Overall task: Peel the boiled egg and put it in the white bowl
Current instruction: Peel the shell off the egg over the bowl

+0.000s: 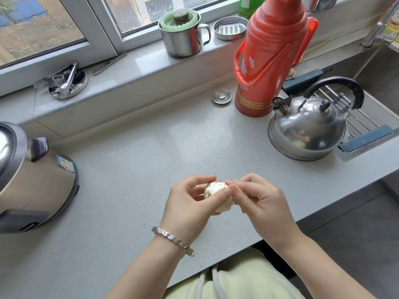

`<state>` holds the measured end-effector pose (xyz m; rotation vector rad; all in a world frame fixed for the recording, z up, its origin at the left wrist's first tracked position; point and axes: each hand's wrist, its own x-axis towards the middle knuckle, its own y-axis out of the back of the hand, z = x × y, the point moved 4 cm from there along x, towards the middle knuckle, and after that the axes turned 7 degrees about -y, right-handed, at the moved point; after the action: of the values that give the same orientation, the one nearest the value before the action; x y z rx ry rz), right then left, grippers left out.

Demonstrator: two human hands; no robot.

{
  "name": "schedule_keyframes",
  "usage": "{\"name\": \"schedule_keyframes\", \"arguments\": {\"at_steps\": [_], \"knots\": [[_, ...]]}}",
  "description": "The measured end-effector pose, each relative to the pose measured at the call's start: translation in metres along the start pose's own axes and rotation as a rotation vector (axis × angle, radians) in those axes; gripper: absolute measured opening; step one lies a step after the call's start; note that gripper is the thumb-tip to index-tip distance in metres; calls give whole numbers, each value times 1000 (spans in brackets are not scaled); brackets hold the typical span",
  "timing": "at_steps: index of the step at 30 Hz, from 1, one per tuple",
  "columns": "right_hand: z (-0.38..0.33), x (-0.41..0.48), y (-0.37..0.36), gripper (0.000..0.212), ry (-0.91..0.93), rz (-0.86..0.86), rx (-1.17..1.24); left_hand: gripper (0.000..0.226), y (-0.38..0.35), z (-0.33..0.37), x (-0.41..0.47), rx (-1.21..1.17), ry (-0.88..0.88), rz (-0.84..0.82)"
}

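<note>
Egg (216,192): held in the air just above the grey surface (151,152), near its front edge, between both hands. Mostly bare white; a few brown shell flecks cling to the top.

Left hand (190,203): cups the egg from the left and below. Grip closed round it, fingers curled behind, thumb laid across the front. Silver bracelet (172,240) on the wrist.

Right hand (259,197): meets the egg from the right. Grip pinching, thumb and forefinger pressed together at the egg's upper right side, other fingers curled under. Cannot tell whether a bit of shell sits between the fingertips.

Head view, rest of the scene:
- Rice cooker (32,175), far left on the surface, lid shut.
- Red thermos (267,61), upright at the back right, near the windowsill (140,61).
- Steel kettle (306,130), just right of and nearer than the thermos, black handle up.
- Small metal disc (221,96), flat on the surface just left of the thermos base.
- Sink (377,72), far right, with a wire rack (356,121) across it behind the kettle.
- On the sill: steel mug (183,37) topped with something green, round tin (230,28) to its right, and a shallow dish (68,83) of metal parts to the left.
- Pale green trousers (244,279) with a white drawstring at the bottom edge.
</note>
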<state>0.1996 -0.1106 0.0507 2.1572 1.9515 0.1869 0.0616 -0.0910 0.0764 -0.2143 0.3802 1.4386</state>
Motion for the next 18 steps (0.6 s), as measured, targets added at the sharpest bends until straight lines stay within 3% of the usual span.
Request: {"name": "schedule_keyframes", "arguments": {"at_steps": [18], "knots": [[0, 3, -6, 28, 132, 72, -144, 32, 3, -4, 2, 2, 3, 8]]}}
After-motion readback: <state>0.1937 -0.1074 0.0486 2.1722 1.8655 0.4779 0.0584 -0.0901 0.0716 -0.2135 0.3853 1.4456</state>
